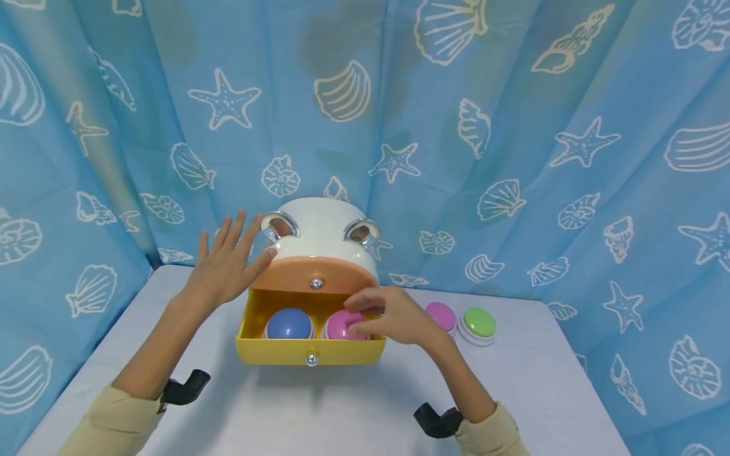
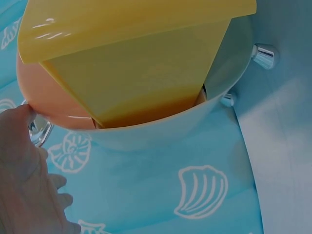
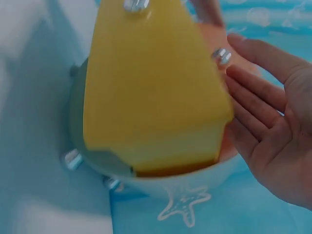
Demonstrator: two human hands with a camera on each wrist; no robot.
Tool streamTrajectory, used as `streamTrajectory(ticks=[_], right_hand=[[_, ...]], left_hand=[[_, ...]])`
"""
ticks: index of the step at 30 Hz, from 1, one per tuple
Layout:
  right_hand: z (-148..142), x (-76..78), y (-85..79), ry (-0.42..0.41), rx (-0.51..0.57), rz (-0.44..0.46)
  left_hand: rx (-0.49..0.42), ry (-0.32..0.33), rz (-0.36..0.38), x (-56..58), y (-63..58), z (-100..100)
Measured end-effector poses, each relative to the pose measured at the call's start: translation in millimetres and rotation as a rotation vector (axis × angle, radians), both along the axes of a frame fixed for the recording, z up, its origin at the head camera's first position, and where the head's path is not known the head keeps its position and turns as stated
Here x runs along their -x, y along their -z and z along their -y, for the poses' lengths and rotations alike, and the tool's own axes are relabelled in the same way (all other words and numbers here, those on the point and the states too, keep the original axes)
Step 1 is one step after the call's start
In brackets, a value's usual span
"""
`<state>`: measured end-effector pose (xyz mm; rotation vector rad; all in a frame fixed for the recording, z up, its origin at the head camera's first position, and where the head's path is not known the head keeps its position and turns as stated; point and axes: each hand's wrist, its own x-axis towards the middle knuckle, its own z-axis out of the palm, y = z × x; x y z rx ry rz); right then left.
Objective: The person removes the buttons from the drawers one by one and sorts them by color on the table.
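Observation:
A frog-like cabinet with a white top (image 1: 325, 231) and an orange upper drawer (image 1: 291, 273) stands on the table. Its yellow lower drawer (image 1: 274, 352) is pulled out. Inside lie a round blue-topped piece (image 1: 289, 323) on the left and a round pink-topped piece (image 1: 341, 325) on the right. My left hand (image 1: 224, 266) is spread beside the cabinet, its thumb at the white side near a silver ring-shaped eye. Over the pink piece hovers my right hand (image 1: 399, 315), thumb and fingers apart; whether they touch it is unclear. The right wrist view shows the hand (image 3: 273, 112) beside the drawer, gripping nothing visible.
Right of the cabinet, another pink round piece (image 1: 441, 315) and a green round piece (image 1: 479, 324) sit on the white tabletop (image 1: 513, 392). Behind hangs a blue curtain (image 1: 433, 190) with white shells and starfish. Silver knobs (image 1: 311, 360) stick out from the drawer fronts.

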<state>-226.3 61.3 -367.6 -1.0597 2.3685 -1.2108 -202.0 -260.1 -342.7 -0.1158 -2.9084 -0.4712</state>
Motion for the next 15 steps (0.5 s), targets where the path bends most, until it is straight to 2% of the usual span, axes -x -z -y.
streamTrajectory(ticks=[5,8,15], right_hand=[[5.3,14.3,6.4,0.008,-0.095,-0.041],[6.7,14.8,6.1,-0.004,-0.152,-0.087],[11.8,13.9,1.7,-0.092,-0.284,-0.188]], left_hand=[[0.007,-0.004,0.005,1.1,0.6,-1.3],[0.004,0.002,0.004,1.2,0.1,-2.2],[0.002,-0.003,0.017,0.1,-2.0,-0.7]])
